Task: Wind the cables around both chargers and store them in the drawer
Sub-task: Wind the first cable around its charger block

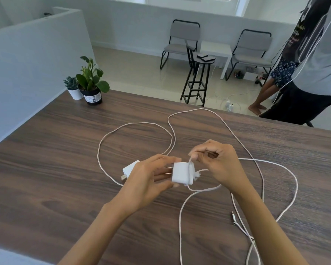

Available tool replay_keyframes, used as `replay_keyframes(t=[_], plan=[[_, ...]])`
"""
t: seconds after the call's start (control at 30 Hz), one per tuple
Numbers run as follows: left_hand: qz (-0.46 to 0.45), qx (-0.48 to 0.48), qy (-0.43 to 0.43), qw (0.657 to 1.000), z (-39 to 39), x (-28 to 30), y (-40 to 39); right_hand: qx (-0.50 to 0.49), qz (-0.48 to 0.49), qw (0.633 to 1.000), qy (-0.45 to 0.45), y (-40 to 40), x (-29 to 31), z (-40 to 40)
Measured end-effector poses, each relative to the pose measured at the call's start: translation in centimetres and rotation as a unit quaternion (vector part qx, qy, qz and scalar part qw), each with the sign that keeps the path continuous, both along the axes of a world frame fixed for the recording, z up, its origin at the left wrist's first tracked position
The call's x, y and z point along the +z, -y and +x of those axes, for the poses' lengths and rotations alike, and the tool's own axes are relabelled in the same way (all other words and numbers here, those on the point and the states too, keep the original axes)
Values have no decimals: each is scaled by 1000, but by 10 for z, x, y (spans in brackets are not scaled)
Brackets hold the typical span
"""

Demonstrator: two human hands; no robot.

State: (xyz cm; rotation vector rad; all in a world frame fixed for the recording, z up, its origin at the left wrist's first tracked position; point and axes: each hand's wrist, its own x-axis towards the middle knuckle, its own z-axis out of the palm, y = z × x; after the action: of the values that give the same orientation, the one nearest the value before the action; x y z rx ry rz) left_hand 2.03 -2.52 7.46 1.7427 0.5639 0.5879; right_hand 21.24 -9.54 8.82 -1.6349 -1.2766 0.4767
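A white charger (pixel 180 173) sits tight in the left hand (pixel 148 177); the right hand (pixel 217 162) pinches its cable (pixel 191 159) above the surface (pixel 65 150).

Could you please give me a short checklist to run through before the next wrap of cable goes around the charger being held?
1. Charger held firmly: ok. The left hand pinches the held charger at its prong end, above the table.
2. Cable under control: ok. The right hand has its grip on the cable right at the block.
3. Winding progress: not ok. Only the first turns lie on the block; long loops remain on the table.
4. Slack free of tangles: cannot tell. The loops cross each other at the right.
5. Second charger: not ok. It lies unwound beside the left hand.
6. Drawer ready: cannot tell. No drawer is in view.
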Motion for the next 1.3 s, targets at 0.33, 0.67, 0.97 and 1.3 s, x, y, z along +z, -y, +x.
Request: replay_keyframes(t=[0.33, 0.67, 0.97, 1.3], plan=[[-76, 9, 60, 995, -1, 5, 3, -60, -4, 982, -180, -4, -24, 3], [-100, 17, 72, 992, 0, 8, 5, -65, -18, 976, -209, -6, -29, -10], [-106, 86, 91, 986, 9, 12, -6, -59, 6, 970, -234, 4, -36, -28], [15, 199, 64, 978, 27, 8, -20, -87, -33, 984, -149, 21, -34, -44]])
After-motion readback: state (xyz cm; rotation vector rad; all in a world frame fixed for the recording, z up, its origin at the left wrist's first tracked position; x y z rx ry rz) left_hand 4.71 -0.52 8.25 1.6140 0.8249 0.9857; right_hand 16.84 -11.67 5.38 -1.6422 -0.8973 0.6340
